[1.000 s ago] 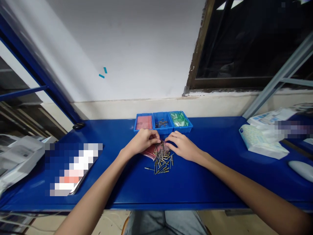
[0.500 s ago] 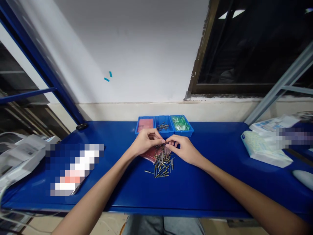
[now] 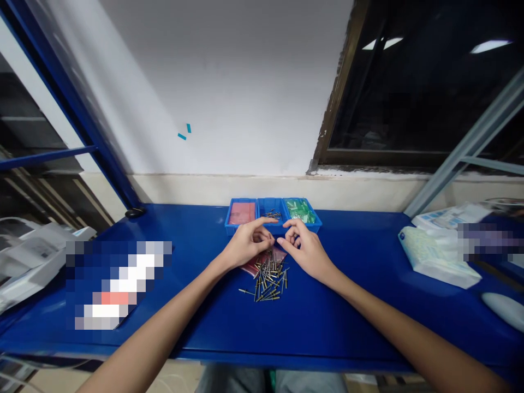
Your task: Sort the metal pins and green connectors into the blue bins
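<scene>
My left hand (image 3: 249,242) hovers over the far left of a pile of blind rivets (image 3: 268,279), its thumb and index finger apart and nothing visible between them. Opposite it, my right hand (image 3: 303,248) is also open, thumb and forefinger spread, with a small gap between the two hands. A pinkish-red plastic bag (image 3: 249,267) lies on the table, partly under the rivets and partly hidden by my left hand. Just beyond my fingers stand three joined blue bins: the left bin (image 3: 228,225) holds pink bags, the middle bin (image 3: 265,203) some rivets, the right bin (image 3: 318,222) green-and-clear packets.
The blue table (image 3: 352,322) runs back to a white wall. A blurred-out flat object (image 3: 123,289) lies at left, near white equipment (image 3: 36,262). On the right are a tissue pack (image 3: 438,259) and a white rounded object (image 3: 503,311).
My fingertips were together above the bag and rivets; now the hands have parted slightly and the fingers have opened. The view has shifted a little.
</scene>
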